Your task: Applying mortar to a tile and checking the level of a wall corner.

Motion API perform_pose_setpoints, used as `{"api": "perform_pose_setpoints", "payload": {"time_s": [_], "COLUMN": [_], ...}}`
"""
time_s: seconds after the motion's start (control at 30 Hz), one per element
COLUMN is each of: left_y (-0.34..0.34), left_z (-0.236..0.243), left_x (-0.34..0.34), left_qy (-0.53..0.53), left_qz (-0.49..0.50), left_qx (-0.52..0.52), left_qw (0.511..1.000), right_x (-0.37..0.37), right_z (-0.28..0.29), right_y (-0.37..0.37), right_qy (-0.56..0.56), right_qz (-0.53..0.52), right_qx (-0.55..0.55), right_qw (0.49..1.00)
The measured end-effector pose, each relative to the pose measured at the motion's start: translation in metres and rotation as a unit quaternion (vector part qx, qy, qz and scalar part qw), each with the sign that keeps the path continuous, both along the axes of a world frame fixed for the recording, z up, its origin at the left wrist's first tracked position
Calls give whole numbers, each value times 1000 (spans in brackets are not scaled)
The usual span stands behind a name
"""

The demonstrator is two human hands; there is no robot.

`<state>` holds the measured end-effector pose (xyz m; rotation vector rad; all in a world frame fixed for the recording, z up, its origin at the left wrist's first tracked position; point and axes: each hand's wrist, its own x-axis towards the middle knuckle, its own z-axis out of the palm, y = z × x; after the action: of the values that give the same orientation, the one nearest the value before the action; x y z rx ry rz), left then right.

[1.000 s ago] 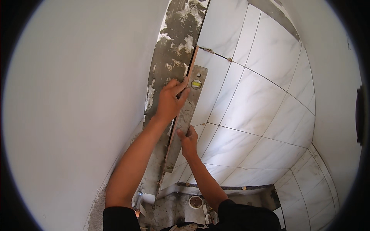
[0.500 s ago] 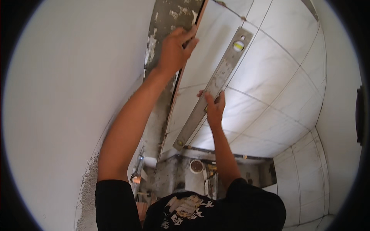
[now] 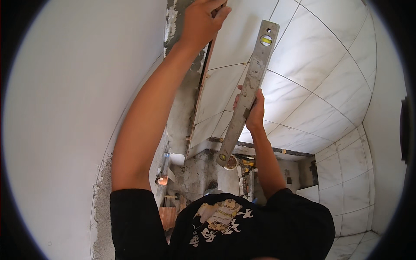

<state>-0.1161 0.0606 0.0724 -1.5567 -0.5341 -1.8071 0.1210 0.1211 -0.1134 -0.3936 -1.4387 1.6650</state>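
Note:
My left hand [image 3: 204, 21] is at the top, thumb and fingers closed on the long, thin reddish-brown strip [image 3: 200, 86] that runs down along the edge of the white marbled wall tiles [image 3: 316, 39]. Beside that strip is rough grey mortar [image 3: 171, 21] with white patches. Right of the strip, my right hand [image 3: 253, 106] grips a long, scuffed metal spirit level [image 3: 255, 65] from behind and the side. The level is tilted in the picture and held out in front of the tiles, its yellow-green vial toward the upper end.
A plain white wall [image 3: 69, 108] fills the left, with a rough edge low down. More tiled wall [image 3: 349, 177] is at the right. On the grey floor [image 3: 193, 169] far below stand a round container [image 3: 232, 161], yellow-and-black tools [image 3: 247, 162] and some small boards [image 3: 167, 216].
My right hand has moved the level rightward, away from the strip, and it now stands apart from it. My left hand has slid upward along the strip to the top of the view.

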Motion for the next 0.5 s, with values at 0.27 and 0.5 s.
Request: {"api": "perform_pose_setpoints", "payload": {"time_s": [0.27,0.5], "left_y": [-8,-6], "left_z": [1,-2], "left_x": [-1,1], "left_qy": [-75,-68], "left_qz": [114,91], "left_qx": [-148,-149], "left_qw": [980,982], "right_x": [-2,-55], "right_z": [26,48], "right_y": [23,22], "right_qy": [14,51], "right_qz": [-26,-67], "right_qx": [76,159], "right_qw": [997,984]}}
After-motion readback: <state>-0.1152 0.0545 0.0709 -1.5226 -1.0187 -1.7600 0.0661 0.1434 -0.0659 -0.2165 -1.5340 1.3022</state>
